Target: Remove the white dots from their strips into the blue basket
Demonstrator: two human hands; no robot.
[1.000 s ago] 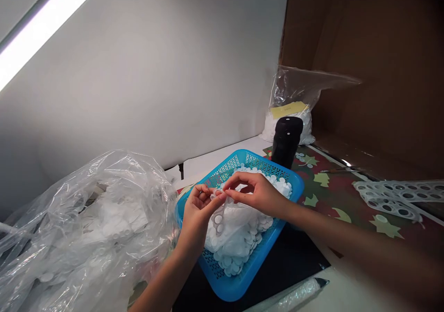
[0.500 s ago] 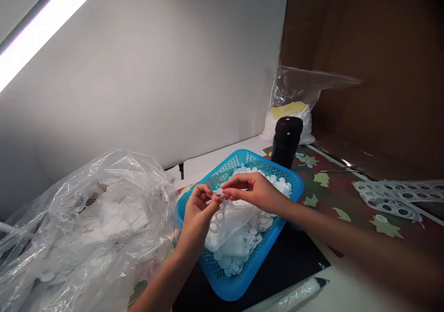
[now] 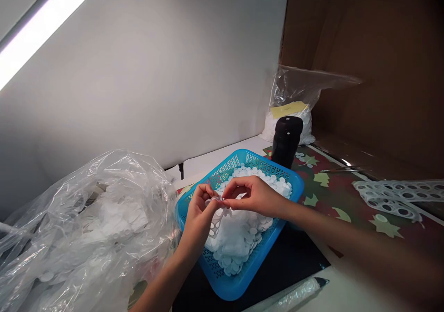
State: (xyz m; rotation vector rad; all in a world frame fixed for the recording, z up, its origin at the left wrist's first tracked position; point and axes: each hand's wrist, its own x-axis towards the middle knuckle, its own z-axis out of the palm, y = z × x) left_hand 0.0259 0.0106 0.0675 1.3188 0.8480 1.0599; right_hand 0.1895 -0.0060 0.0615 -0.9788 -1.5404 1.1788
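A blue perforated basket (image 3: 263,252) holds a heap of small white discs (image 3: 239,238). Above it my left hand (image 3: 199,210) and my right hand (image 3: 248,194) meet fingertip to fingertip. Both pinch a thin white sheet punched with round holes (image 3: 217,219), which hangs down over the discs. The fingers of each hand are closed on the sheet's top edge.
A big crumpled clear plastic bag (image 3: 83,228) lies to the left. Behind the basket stands a black cylinder (image 3: 286,140) and a clear bag of white pieces (image 3: 294,108). Punched-out sheets (image 3: 395,196) lie at the right on a patterned mat. A brown cardboard wall (image 3: 367,62) closes the right side.
My hands have sunk a little toward the discs and the punched sheet has bunched up shorter between the fingertips. Nothing else has moved.
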